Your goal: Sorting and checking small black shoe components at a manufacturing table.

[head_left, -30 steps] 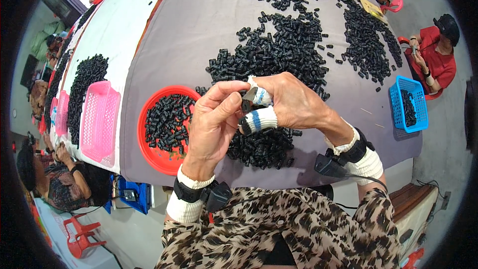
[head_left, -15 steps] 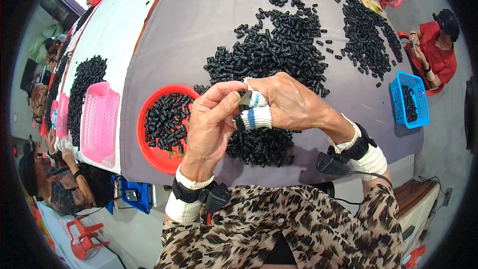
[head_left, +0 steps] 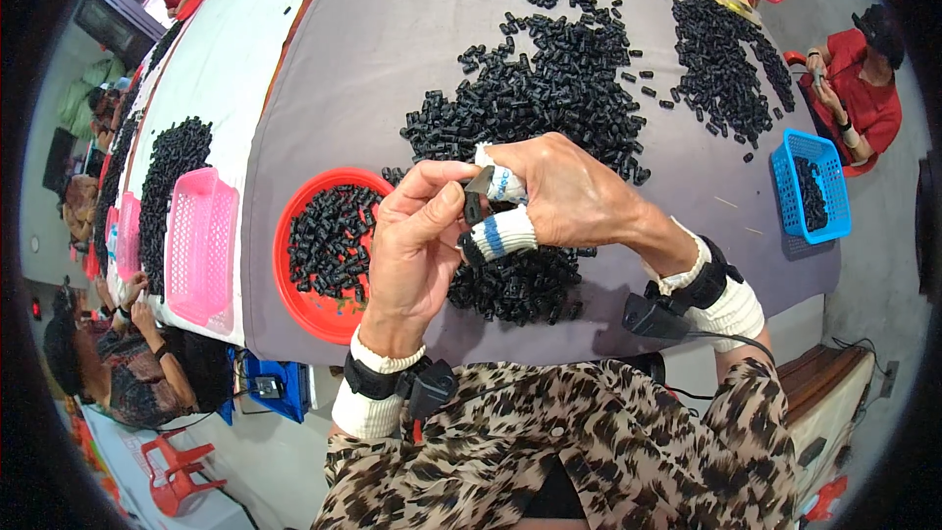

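Both hands meet above a grey table [head_left: 373, 59] strewn with small black parts.

I see black heaps [head_left: 549, 88], a red bowl [head_left: 314, 309], pink basket [head_left: 199, 243] and blue basket [head_left: 812, 186] around; my left hand [head_left: 417, 245] and right hand [head_left: 564, 198] pinch one small black piece [head_left: 478, 194] between fingertips.

**Black parts on grey, red bowl at the centre**

The round bowl [head_left: 316, 306] is bright red, filled with black plastic parts [head_left: 329, 240]. Right of the bowl, the fingers [head_left: 498, 234] wear white cots banded in blue, with a small black part [head_left: 475, 204] between both hands. Beyond the bowl, the worktop [head_left: 363, 59] is grey, strewn with heaps of black pieces [head_left: 549, 88]. Left of the bowl sits a pink lattice basket [head_left: 199, 245] on a white cloth [head_left: 231, 49]. Far right of the bowl, a blue basket [head_left: 811, 186] holds black pieces. Below the bowl, sleeves [head_left: 589, 451] show a brown-and-black leopard print, with white cuffs and black wrist straps.
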### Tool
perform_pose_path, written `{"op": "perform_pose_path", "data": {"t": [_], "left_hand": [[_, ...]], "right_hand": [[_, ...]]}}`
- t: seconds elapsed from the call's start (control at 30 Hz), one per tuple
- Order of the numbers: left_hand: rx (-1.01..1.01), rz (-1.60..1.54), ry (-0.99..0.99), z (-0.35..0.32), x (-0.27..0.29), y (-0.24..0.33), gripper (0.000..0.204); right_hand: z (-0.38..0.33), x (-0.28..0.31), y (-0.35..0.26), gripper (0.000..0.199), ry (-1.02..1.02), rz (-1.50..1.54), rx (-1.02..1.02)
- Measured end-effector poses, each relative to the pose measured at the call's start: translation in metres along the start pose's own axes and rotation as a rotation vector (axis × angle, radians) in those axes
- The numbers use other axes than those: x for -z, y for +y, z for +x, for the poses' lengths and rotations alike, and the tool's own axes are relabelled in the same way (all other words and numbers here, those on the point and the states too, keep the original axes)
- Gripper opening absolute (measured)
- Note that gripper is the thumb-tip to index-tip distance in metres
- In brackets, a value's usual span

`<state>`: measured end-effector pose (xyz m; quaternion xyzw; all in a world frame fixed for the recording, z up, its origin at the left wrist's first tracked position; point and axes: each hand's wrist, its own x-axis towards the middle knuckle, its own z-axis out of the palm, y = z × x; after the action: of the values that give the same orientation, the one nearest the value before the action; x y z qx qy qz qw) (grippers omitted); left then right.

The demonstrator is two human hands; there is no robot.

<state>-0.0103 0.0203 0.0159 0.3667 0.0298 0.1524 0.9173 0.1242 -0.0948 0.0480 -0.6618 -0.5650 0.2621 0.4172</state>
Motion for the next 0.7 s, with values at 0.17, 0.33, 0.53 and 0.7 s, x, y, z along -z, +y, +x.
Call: {"op": "perform_pose_path", "data": {"t": [0.17, 0.33, 0.53, 0.7], "left_hand": [[-0.016, 0.056, 0.022, -0.0009, 0.0001, 0.0007, 0.018], [-0.018, 0.056, 0.029, -0.0001, -0.0009, -0.0014, 0.017], [-0.011, 0.052, 0.042, -0.0009, -0.0034, -0.0005, 0.016], [0.000, 0.145, 0.123, -0.0013, -0.0003, -0.0038, 0.016]], "right_hand": [[0.0013, -0.0018, 0.0006, 0.047, 0.022, -0.003, 0.026], [-0.0002, -0.0007, 0.0029, 0.039, 0.021, -0.083, 0.039], [-0.0003, -0.0008, 0.0002, 0.037, -0.001, -0.047, 0.035], [-0.0015, -0.0040, 0.0052, 0.029, -0.009, -0.017, 0.072]]}}
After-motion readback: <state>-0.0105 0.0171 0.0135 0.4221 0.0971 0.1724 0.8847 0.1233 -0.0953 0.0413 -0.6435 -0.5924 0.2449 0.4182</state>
